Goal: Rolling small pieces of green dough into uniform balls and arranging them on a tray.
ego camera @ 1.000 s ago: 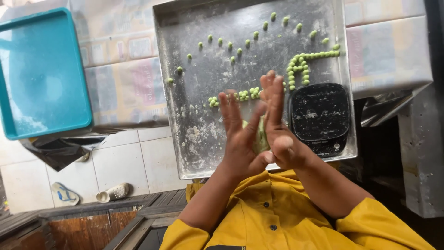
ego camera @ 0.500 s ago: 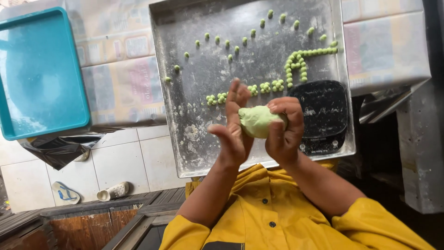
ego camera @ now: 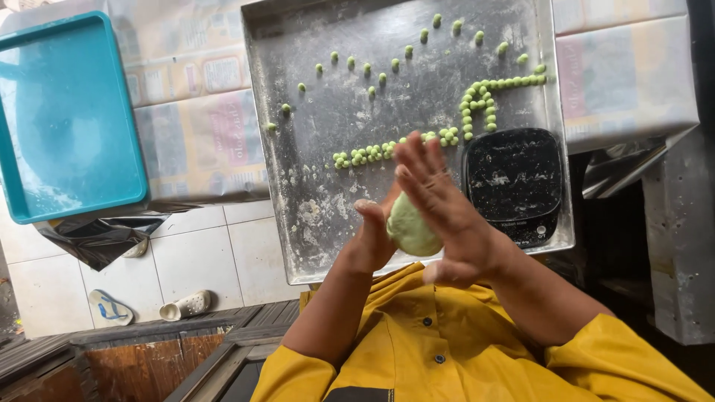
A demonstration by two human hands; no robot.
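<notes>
We press a lump of green dough (ego camera: 411, 228) between our flat left hand (ego camera: 371, 240) and right hand (ego camera: 441, 208), above the near edge of a floured metal tray (ego camera: 328, 186) where rows of small dough balls (ego camera: 387, 149) already lie beside a black scale (ego camera: 514, 182).

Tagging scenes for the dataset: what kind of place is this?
Probably a small food-making workspace, home or small shop. Signs: a floured metal tray lined with small green dough balls, a black kitchen scale, and both hands pressing a green dough lump.
</notes>
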